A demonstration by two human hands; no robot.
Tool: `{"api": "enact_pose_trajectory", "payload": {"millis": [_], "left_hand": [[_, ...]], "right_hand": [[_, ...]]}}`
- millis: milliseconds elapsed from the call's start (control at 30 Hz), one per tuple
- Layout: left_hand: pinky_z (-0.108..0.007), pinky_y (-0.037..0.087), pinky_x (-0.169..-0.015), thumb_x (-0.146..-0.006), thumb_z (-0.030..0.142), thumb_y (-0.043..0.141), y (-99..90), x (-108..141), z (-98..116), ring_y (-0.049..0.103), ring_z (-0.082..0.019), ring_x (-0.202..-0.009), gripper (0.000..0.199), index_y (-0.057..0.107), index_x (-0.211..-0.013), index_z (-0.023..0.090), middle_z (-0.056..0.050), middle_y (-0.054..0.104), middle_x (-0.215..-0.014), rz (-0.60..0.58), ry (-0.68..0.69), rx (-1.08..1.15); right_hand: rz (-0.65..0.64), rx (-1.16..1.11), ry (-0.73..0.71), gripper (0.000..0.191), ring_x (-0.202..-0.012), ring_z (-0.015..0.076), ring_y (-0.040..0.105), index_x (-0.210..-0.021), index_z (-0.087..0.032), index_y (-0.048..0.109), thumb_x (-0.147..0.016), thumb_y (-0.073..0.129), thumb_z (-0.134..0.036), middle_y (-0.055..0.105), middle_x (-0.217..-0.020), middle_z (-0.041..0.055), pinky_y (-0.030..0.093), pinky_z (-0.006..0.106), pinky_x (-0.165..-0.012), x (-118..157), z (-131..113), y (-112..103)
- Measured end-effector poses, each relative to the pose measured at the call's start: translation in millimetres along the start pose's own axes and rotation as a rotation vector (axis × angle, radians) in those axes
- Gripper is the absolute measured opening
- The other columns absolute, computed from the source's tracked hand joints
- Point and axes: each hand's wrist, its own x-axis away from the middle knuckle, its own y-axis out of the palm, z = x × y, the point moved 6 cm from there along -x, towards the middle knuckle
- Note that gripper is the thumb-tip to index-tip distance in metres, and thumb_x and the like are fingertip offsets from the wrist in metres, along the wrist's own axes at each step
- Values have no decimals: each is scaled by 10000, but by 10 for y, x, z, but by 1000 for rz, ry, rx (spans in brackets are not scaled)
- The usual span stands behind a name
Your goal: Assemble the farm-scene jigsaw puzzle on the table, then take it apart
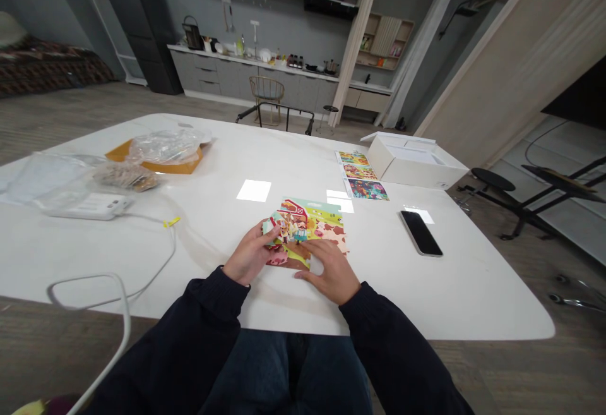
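A farm-themed cardboard jigsaw puzzle (319, 219) lies on the white table (199, 150) right in front of me, showing a red barn and a green field. My left hand (249, 254) is shut on a loose clump of colourful puzzle pieces (279, 232) at the puzzle's left side. My right hand (331, 270) rests flat on the puzzle's near edge, with its fingers spread and pointing left. It hides the near part of the picture, and I cannot tell whether it pinches a piece.
Three picture cards (360, 175) and an open white box (407, 162) stand beyond the puzzle. A black smartphone (420, 233) lies to the right. Plastic bags (163, 146), a white power strip (85, 206) and a white cable (123, 282) occupy the left side.
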Motion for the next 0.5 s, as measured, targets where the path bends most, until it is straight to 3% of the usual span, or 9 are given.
{"api": "enact_pose_trajectory", "payload": {"millis": [100,233,367,500], "left_hand": [[-352,574,-798,-831,309,819,0,-4,6,721,-244,-928,444,636,-1204,152,-136,735,-1157,9,12,17],[-344,569,-670,-840,358,807,20,7,-30,718,-242,-786,467,640,-1219,141,-143,753,-1055,-13,-49,-15],[-348,565,-619,-837,388,809,20,24,-37,692,-229,-719,448,648,-1171,137,-129,741,-970,-18,-97,-43],[-310,533,-623,-834,359,820,16,26,-60,640,-172,-660,359,664,-1062,129,-81,705,-848,-51,-125,-2]], "right_hand": [[-57,111,-45,443,-1135,288,680,-1314,-236,677,-926,725,-443,735,-1230,126,555,464,-989,-36,-38,53],[-73,258,-126,329,-1125,269,694,-1334,-198,657,-1017,588,-254,757,-1184,120,565,429,-986,-62,-111,107],[-36,278,-85,284,-1058,263,709,-1179,-155,706,-974,524,-82,775,-1049,114,590,415,-942,-63,-69,117],[107,177,-65,289,-1012,260,701,-1194,-157,699,-960,547,-84,760,-1055,112,606,427,-912,-41,-37,7]]}}
